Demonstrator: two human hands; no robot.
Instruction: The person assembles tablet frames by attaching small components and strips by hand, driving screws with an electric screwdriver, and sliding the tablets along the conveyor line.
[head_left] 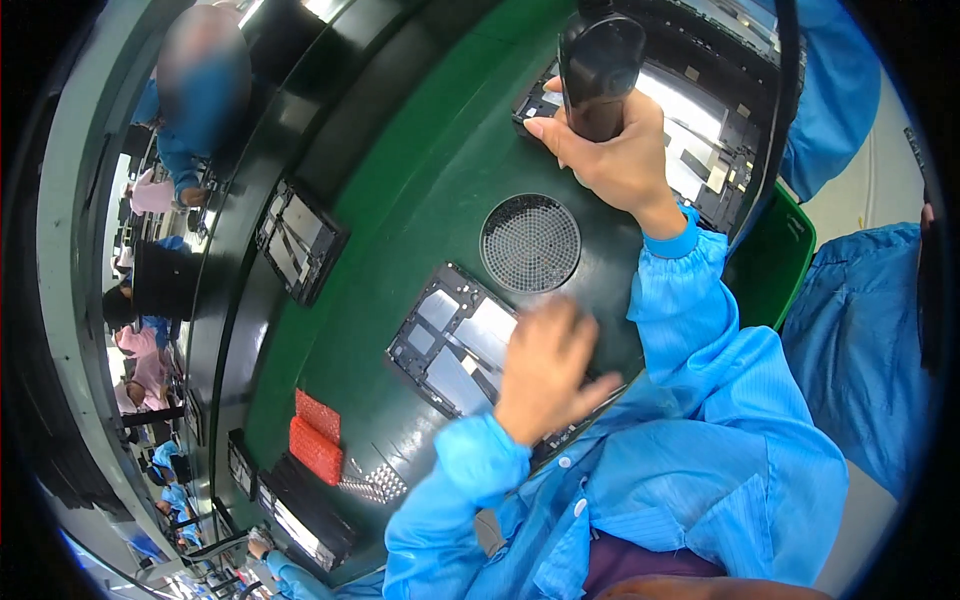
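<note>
Grips a black handheld tool (603,70) in the right hand (622,155), spreading the left hand (545,370) over an open tablet chassis (462,345) on the green mat (415,185), beside a round gridded dish (530,243), near red bubble wrap (316,450). Has workers (152,368) in blue and pink beyond a black ledge (222,290).

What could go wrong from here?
Smudge or snag: the left hand is motion-blurred over the centre panel; it might brush exposed parts, though contact is unclear.

Drop: the right hand grips a bulky black handheld tool beside the upper-right panel; a slip could mark it.

Knock: the round gridded dish sits close to the left hand and might get bumped.
</note>
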